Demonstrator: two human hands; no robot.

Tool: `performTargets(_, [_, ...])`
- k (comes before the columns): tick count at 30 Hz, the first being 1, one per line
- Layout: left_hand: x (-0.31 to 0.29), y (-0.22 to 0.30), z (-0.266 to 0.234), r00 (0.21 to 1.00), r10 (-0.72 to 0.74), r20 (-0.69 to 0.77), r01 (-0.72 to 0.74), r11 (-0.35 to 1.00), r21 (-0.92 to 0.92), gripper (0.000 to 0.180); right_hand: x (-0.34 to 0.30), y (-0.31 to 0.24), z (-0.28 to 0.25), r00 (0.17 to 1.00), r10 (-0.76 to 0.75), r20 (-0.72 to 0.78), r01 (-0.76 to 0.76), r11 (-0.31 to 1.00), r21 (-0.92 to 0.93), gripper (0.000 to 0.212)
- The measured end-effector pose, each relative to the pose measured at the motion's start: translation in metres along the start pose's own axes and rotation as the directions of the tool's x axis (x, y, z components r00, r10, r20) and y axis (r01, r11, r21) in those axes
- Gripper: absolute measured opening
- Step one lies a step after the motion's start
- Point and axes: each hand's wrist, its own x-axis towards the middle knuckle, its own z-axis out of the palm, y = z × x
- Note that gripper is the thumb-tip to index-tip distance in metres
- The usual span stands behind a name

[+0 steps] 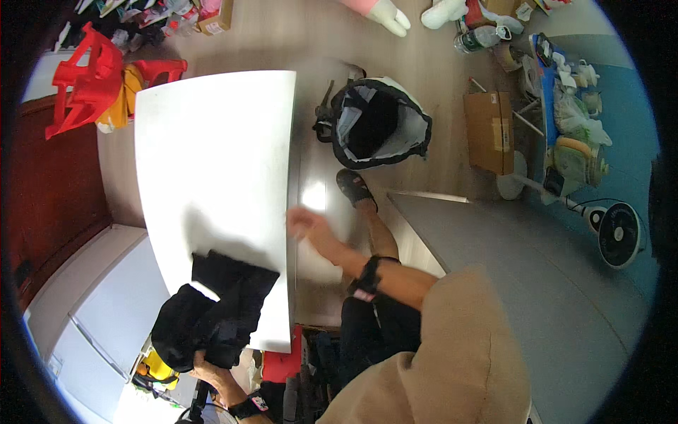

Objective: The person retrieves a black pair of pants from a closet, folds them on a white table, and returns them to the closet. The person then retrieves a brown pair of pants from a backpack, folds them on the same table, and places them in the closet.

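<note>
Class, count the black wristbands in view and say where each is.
2: one wristband by the left hand, which holds black cloth; another by the right hand, near the white table. More may be hidden from view.

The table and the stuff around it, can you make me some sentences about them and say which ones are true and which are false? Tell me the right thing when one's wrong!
1. The left hand is holding the black cloth. True.
2. The right hand is touching the black cloth too. False: the right hand is apart from it, by the right edge of the table.
3. The bag on the floor is open. True.
4. The table has a red top. False: its top is white.
5. The box is to the right of the bag in the picture. True.
</note>
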Motion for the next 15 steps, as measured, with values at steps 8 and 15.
performTargets(8, [0.033, -0.021, 0.186, 0.993, -0.037, 0.113, 0.027, 0.996, 0.091, 0.041, 0.112, -0.111, -0.229, 0.747, -0.024, -0.665, 0.039, 0.999, 0.008, 0.034])
performTargets(15, [0.051, -0.098, 0.269, 0.801, 0.485, 0.351, -0.595, 0.711, 0.374, 0.048, 0.2, -0.051, -0.374, 0.701, -0.465, -0.54, -0.495, 0.227, -0.839, 0.066])
